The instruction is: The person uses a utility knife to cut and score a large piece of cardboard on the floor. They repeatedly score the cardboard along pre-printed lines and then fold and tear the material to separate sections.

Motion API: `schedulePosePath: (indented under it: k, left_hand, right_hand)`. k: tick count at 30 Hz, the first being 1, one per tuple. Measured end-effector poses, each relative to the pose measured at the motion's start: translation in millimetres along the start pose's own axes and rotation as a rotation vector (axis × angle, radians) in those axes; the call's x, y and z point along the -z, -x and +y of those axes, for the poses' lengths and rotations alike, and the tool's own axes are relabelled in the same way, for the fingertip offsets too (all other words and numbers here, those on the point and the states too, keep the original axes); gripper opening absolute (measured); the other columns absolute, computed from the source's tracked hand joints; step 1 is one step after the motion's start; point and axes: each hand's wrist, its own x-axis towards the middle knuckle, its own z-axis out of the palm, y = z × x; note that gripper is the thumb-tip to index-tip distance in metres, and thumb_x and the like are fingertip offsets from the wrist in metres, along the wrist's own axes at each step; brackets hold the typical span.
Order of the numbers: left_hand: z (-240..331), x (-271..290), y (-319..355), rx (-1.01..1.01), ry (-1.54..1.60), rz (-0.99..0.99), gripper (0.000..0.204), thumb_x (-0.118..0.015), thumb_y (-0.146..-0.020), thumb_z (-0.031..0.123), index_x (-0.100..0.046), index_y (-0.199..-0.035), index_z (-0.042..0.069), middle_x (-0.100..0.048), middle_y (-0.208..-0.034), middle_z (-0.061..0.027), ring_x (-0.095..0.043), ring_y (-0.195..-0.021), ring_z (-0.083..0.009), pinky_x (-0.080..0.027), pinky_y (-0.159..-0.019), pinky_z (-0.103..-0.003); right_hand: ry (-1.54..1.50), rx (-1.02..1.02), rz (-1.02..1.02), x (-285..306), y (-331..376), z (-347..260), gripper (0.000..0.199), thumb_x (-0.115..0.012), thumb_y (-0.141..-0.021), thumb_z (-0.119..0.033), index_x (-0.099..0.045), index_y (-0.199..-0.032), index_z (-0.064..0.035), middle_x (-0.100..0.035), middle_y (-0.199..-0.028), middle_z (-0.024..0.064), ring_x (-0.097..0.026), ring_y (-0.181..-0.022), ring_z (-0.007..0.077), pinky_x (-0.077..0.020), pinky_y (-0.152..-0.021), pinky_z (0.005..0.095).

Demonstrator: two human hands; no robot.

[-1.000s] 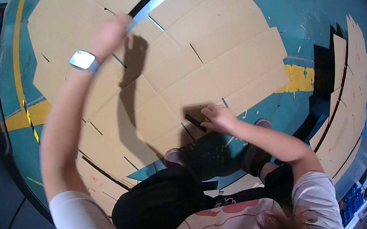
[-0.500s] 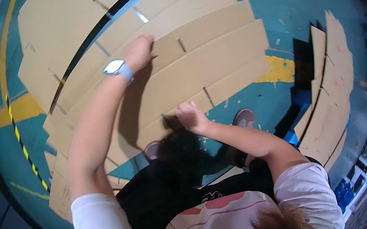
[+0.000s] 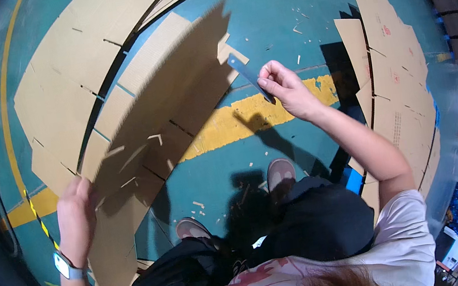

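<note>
My left hand [image 3: 76, 208], a watch on its wrist, is closed on the near-left edge of a large brown cardboard sheet [image 3: 167, 96]. The sheet stands tilted up on edge, its far end blurred by motion, over more cardboard. Small strips of cardboard [image 3: 135, 153] show against its shaded side. My right hand [image 3: 287, 89] is held up to the right of the sheet, pinching a flat grey metal blade [image 3: 243, 70] with a small hole near its tip. The blade points up and left, apart from the cardboard.
A broad pile of slotted cardboard [image 3: 63, 67] lies at the far left. Another cardboard stack [image 3: 393, 85] stands on the right. Cardboard scraps [image 3: 198, 204] litter the green floor [image 3: 282, 18], crossed by a yellow stripe [image 3: 221, 129]. My shoes [image 3: 280, 174] are just below.
The top sheet, flat before, is now lifted and tilted up toward the left. My left hand has moved down-left to its edge; my right hand has risen up and right, showing the blade.
</note>
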Motion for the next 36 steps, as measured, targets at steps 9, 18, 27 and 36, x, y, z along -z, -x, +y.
schedulePosePath:
  k: [9, 18, 27, 36]
  left_hand:
    - [23.5, 20.2, -23.2, 0.093, -0.122, -0.201, 0.015, -0.064, -0.079, 0.005, -0.05, -0.084, 0.001, -0.052, -0.075, -0.0163, -0.055, -0.07, -0.031, -0.045, -0.062, -0.038]
    - [132.2, -20.0, -236.8, -0.108, 0.127, -0.007, 0.033, -0.065, -0.088, 0.018, -0.057, -0.113, -0.002, -0.066, -0.09, -0.0118, -0.061, -0.085, -0.0159, -0.049, -0.076, -0.031]
    - [135.3, -29.1, -264.0, -0.203, 0.182, 0.077, 0.03, -0.068, -0.08, 0.017, -0.062, -0.103, -0.003, -0.063, -0.083, -0.025, -0.062, -0.079, -0.0393, -0.049, -0.071, -0.042]
    - [136.6, -29.8, -272.8, -0.23, 0.052, 0.07, 0.029, -0.067, -0.082, 0.013, -0.062, -0.105, -0.004, -0.068, -0.09, -0.0207, -0.067, -0.082, -0.0283, -0.051, -0.074, -0.036]
  right_hand:
    - [-0.494, 0.003, 0.164, 17.3, 6.6, 37.7, 0.016, -0.06, -0.092, -0.012, -0.055, -0.105, -0.0032, -0.056, -0.078, -0.0012, -0.053, -0.067, 0.0062, -0.0433, -0.059, 0.0215]
    - [0.801, 0.786, 0.495, 34.9, -89.1, 14.3, 0.025, -0.059, -0.085, -0.012, -0.048, -0.107, -0.0063, -0.059, -0.071, 0.0143, -0.06, -0.066, 0.0328, -0.0489, -0.055, 0.04]
    - [0.94, 0.931, 0.486, 18.1, -129.6, 1.3, 0.02, -0.06, -0.078, -0.01, -0.048, -0.093, -0.0075, -0.059, -0.071, 0.0111, -0.062, -0.066, 0.0305, -0.0496, -0.053, 0.0411]
    - [0.976, 0.936, 0.445, 14.6, -137.1, 6.4, 0.018, -0.06, -0.078, -0.011, -0.049, -0.093, -0.0095, -0.06, -0.073, 0.0093, -0.062, -0.07, 0.029, -0.0506, -0.055, 0.0408]
